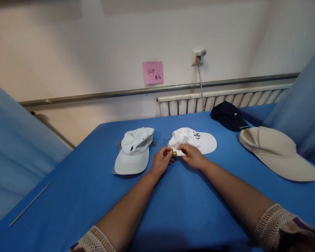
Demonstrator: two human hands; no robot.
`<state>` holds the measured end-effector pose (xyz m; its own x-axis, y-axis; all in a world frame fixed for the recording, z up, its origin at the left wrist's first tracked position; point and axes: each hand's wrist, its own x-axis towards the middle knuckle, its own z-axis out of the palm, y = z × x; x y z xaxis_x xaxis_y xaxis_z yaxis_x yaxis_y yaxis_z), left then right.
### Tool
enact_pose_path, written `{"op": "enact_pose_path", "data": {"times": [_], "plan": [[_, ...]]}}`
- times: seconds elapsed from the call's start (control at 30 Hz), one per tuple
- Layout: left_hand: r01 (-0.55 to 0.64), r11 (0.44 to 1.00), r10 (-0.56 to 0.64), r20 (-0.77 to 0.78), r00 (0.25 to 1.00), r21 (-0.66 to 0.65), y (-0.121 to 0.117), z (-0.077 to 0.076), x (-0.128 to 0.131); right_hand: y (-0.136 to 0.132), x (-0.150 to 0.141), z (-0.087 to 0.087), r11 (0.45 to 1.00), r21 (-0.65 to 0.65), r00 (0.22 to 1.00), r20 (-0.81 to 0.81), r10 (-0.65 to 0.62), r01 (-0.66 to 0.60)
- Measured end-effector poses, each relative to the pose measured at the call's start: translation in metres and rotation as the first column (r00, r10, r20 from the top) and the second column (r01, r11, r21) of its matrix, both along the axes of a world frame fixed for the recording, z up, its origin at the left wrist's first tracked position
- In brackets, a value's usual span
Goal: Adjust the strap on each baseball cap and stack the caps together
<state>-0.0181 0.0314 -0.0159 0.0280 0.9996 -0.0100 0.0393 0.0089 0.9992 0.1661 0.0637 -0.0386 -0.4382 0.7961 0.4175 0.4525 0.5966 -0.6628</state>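
A white baseball cap with black letters lies on the blue-covered bed, its brim to the right. At its back strap, which carries a small gold-coloured buckle, both hands work close together. My left hand is closed, pinching the strap at the buckle end. My right hand is closed on the strap nearer the cap. Left of my hands sits a pale baseball cap with a small dark emblem, its brim facing me. The fingertips partly hide the strap.
A dark navy cap and a beige wide-brimmed cap lie at the right. A thin stick rests at the left. Behind the bed are a radiator, a metal rail and a power cord. Blue curtains hang on both sides.
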Motion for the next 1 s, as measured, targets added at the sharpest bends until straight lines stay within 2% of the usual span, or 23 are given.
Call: {"op": "enact_pose_path", "data": {"times": [0.07, 0.13, 0.23, 0.3, 0.37, 0.47, 0.53, 0.6, 0.63, 0.7, 0.83, 1.0], "plan": [[-0.045, 0.975, 0.087, -0.183, 0.979, 0.219, -0.003, 0.006, -0.001, -0.001, 0.0, 0.001, 1.0, -0.007, 1.0, -0.01, -0.024, 0.024], [0.03, 0.931, 0.091, -0.312, 0.946, 0.364, -0.006, 0.01, 0.0, -0.004, -0.001, 0.003, 1.0, 0.007, 1.0, -0.002, -0.028, 0.028], [0.216, 0.891, -0.024, -0.432, 0.901, 0.4, -0.008, 0.01, 0.001, -0.007, -0.004, 0.005, 0.999, 0.048, 0.999, 0.031, 0.017, -0.018], [0.254, 0.89, -0.066, -0.444, 0.893, 0.379, -0.006, 0.006, 0.002, -0.007, -0.004, 0.004, 0.997, 0.049, 0.998, 0.037, 0.049, -0.051], [0.216, 0.909, -0.066, -0.388, 0.919, 0.356, -0.004, 0.003, 0.002, -0.006, -0.003, 0.003, 0.997, 0.035, 0.998, 0.022, 0.067, -0.067], [0.104, 0.954, -0.06, -0.16, 0.985, 0.281, 0.0, 0.003, 0.001, -0.002, -0.003, 0.0, 0.999, 0.014, 0.999, -0.023, 0.038, -0.038], [0.061, 0.974, -0.062, 0.0, 0.998, 0.218, 0.001, 0.005, -0.002, -0.001, -0.003, -0.002, 1.0, -0.01, 0.998, -0.056, -0.004, 0.003], [0.052, 0.98, -0.064, 0.057, 0.996, 0.192, 0.002, 0.007, -0.005, 0.0, -0.003, -0.004, 0.999, -0.035, 0.995, -0.096, -0.028, 0.025], [0.045, 0.978, -0.051, 0.026, 0.998, 0.202, 0.002, 0.007, -0.007, 0.0, -0.004, -0.004, 0.999, -0.042, 0.993, -0.113, -0.029, 0.025], [0.046, 0.965, -0.011, -0.135, 0.991, 0.258, 0.003, 0.005, -0.009, -0.001, -0.004, -0.004, 0.999, -0.042, 0.988, -0.149, -0.032, 0.026], [0.168, 0.911, 0.045, -0.497, 0.866, 0.376, 0.003, 0.0, -0.009, -0.003, -0.006, -0.002, 0.999, 0.009, 0.975, -0.221, -0.03, 0.033], [0.217, 0.861, 0.12, -0.6, 0.791, 0.459, 0.001, -0.001, -0.005, -0.009, -0.009, 0.005, 0.987, 0.144, 0.972, -0.212, 0.099, -0.069]]}}
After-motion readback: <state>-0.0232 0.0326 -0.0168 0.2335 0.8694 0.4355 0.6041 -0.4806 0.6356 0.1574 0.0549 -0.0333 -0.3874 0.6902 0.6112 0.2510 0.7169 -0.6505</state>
